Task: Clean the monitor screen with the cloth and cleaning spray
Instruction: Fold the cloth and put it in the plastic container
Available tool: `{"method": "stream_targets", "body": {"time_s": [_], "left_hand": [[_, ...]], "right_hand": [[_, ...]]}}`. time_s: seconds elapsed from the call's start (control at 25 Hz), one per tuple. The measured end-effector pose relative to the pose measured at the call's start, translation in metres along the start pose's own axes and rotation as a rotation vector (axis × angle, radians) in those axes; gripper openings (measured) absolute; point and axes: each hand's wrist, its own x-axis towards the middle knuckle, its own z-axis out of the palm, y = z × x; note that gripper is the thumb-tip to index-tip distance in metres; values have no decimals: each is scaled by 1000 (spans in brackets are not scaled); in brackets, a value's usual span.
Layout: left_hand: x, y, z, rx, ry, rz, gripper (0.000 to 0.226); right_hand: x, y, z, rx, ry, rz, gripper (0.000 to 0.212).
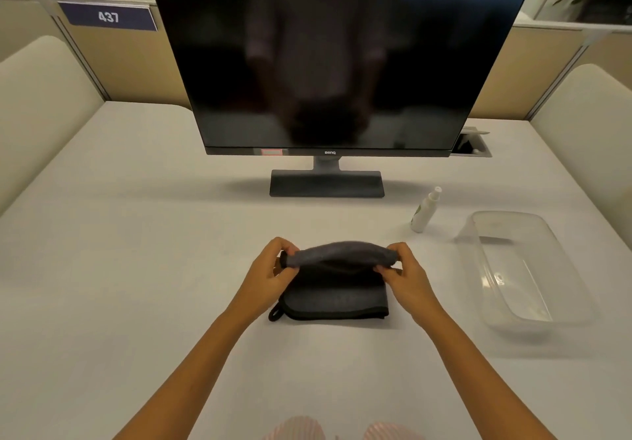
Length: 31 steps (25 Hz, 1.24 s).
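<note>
A dark grey cloth (pixel 337 294) with black edging and a small loop lies folded on the white desk in front of me. My left hand (pixel 273 270) pinches its far left corner and my right hand (pixel 402 270) pinches its far right corner, lifting that far edge a little off the desk. The monitor (pixel 338 56) stands upright behind the cloth, its screen dark and off. A small white spray bottle (pixel 425 210) stands to the right of the monitor's base, apart from both hands.
A clear plastic tray (pixel 528 268) sits at the right of the desk (pixel 136 234). The monitor's dark base (pixel 326 183) stands beyond the cloth. Beige partitions enclose the desk at back and sides, with a blue sign (pixel 107 17) at upper left. A cable port (pixel 472 143) opens behind the monitor's right corner.
</note>
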Motion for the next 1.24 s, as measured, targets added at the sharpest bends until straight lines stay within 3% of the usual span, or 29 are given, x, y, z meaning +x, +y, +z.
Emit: {"method": "stream_targets", "body": {"time_s": [0.2,0.32,0.44,0.56,0.72,0.84,0.96,1.16,1.24], "left_hand": [[-34,-19,-16,430,-117,310,30],[-43,-27,-15,666,-181,399,26],[-43,-25,-16,652,-165,372,25],[-25,-12,-7,628,-59,331,27],[7,3,28,846,-34,370,33],[14,-9,45,1002,-159,322,45],[11,-27,44,1022,-153,272,50],[2,-32,47,983,-6,347,44],[4,-32,46,986,-53,288,47]], "right_hand": [[-24,18,-12,-198,31,-204,37],[-31,29,-11,-375,28,-245,26],[-34,30,-7,-465,48,-230,25],[-33,17,4,-522,205,-217,24],[-34,-4,41,-653,316,-374,12],[-34,-3,64,-856,259,-372,30],[-36,6,69,-931,218,-257,59],[-36,17,76,-903,231,-158,55],[-35,19,76,-868,236,-157,56]]}}
